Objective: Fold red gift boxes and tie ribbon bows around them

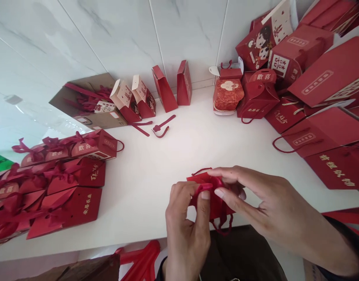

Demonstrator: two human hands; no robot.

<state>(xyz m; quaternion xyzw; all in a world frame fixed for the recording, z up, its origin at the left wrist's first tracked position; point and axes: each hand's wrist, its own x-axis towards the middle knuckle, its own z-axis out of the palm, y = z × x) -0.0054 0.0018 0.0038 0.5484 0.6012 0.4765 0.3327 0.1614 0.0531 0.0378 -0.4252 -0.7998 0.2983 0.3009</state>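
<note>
A small red gift box (217, 208) with cord handles sits at the table's front edge, partly covered by both hands. Between the thumb and index finger of my left hand (188, 222) is a loop of dark red ribbon (207, 187) on top of the box. From the other side my right hand (249, 195) closes on the same ribbon with thumb and fingers; its fingertips are partly hidden. A ribbon tail and a cord handle (226, 230) hang over the near side of the box.
Rows of red boxes tied with bows (65, 187) stand at the left. A cardboard carton (106, 121) of ribbons, several slim boxes (164, 89) and loose ribbon strips (164, 123) lie toward the tiled wall. More red boxes (314, 86) are piled at the right.
</note>
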